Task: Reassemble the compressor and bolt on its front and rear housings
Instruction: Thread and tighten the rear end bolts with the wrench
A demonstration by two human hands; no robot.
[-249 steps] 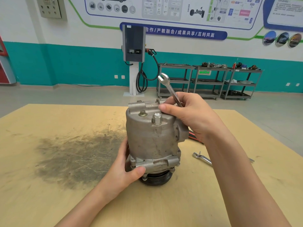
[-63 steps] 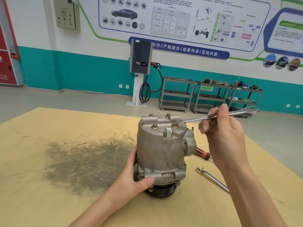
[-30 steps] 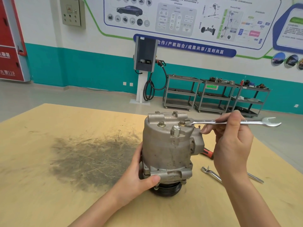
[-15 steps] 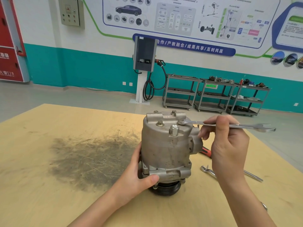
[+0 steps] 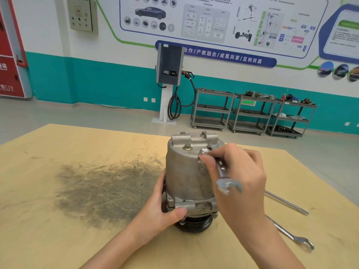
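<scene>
Standing upright on its black pulley [image 5: 192, 225] near the middle of the wooden desk [image 5: 58, 220], the compressor [image 5: 188, 175] is gripped low on its left side by the left hand [image 5: 161, 212], thumb on the bottom bracket. The right hand [image 5: 240, 177] curls round a wrench [image 5: 226, 178], one end at the top bolts, open end toward the camera. A second wrench [image 5: 291, 234] and a rod [image 5: 287, 202] lie to the right

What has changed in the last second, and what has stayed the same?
The right hand swung the silver combination wrench from pointing right to pointing toward the camera, its other end still among the top bolts. The left hand keeps gripping the grey metal compressor, upright on the wooden table.
</scene>
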